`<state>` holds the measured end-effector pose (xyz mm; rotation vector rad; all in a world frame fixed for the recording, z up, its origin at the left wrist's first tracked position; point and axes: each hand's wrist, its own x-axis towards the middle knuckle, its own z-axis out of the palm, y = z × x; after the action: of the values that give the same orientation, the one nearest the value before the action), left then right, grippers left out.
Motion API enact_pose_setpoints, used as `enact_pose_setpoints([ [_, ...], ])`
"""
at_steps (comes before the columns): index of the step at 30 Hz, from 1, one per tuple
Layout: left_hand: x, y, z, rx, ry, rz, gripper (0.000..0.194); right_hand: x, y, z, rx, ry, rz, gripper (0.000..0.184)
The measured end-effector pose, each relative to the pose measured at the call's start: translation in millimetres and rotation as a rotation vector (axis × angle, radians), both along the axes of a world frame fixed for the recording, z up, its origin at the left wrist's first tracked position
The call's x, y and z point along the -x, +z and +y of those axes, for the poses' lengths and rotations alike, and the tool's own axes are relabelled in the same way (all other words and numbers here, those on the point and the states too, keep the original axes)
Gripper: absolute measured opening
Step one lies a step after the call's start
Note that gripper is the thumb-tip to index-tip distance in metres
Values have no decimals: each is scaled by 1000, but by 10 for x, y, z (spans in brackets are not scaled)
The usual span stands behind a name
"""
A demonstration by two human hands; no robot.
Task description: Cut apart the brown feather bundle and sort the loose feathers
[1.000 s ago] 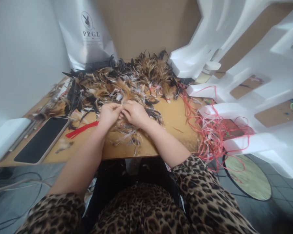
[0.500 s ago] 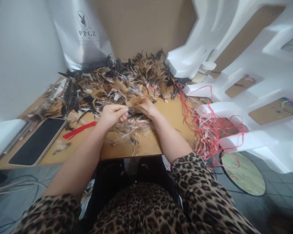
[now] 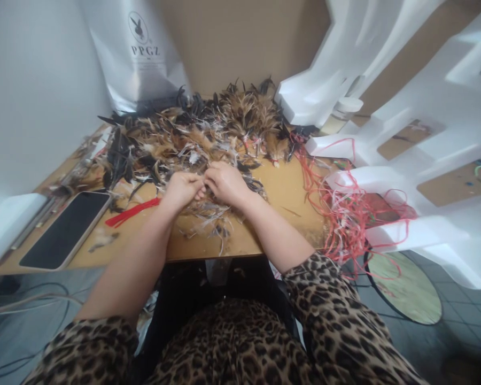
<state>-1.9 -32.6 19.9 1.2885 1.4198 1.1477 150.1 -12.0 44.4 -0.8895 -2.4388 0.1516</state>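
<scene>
My left hand (image 3: 183,189) is closed in a pinch above the near edge of a feather pile. My right hand (image 3: 225,183) meets it from the right, back of the hand upward, its thumb and fingertips closed against the left fingertips. Whatever lies between the fingers is hidden or too small to make out. Around and behind both hands spreads the heap of brown, black and white feathers (image 3: 160,140). Bundles of brown feathers (image 3: 250,115) stand at its back right, some with pink ties at the base. Loose white fluff and feather scraps (image 3: 212,214) lie just below my hands.
Red strips (image 3: 132,212) and a phone (image 3: 66,230) lie on the table (image 3: 288,214) to the left. Tangled pink string (image 3: 344,214) hangs over the right edge beside white foam pieces (image 3: 409,235). A lidded jar (image 3: 342,115) and a silver bag (image 3: 140,69) stand farther back.
My right hand has moved left and turned over, closing up to the left fingertips. The brown feathers seen at my right hand before are now out of sight. My left hand stays nearly in place.
</scene>
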Motion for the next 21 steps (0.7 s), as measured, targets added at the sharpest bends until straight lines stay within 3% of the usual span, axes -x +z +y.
enact_pose_setpoints([
  [3,-1,59,-60,61,-186,144,12,-87,46,49,126,70,-17,19],
  [7,13,118,-122,78,-361,23,16,-222,55,171,609,195,279,10],
  [10,30,123,-130,75,-338,-246,17,-213,2,218,928,269,610,19],
  [14,40,124,-111,139,-319,-608,19,-54,-81,204,1137,311,910,30],
  [21,-14,175,-122,294,-320,-826,10,7,-40,145,1344,328,1000,33],
])
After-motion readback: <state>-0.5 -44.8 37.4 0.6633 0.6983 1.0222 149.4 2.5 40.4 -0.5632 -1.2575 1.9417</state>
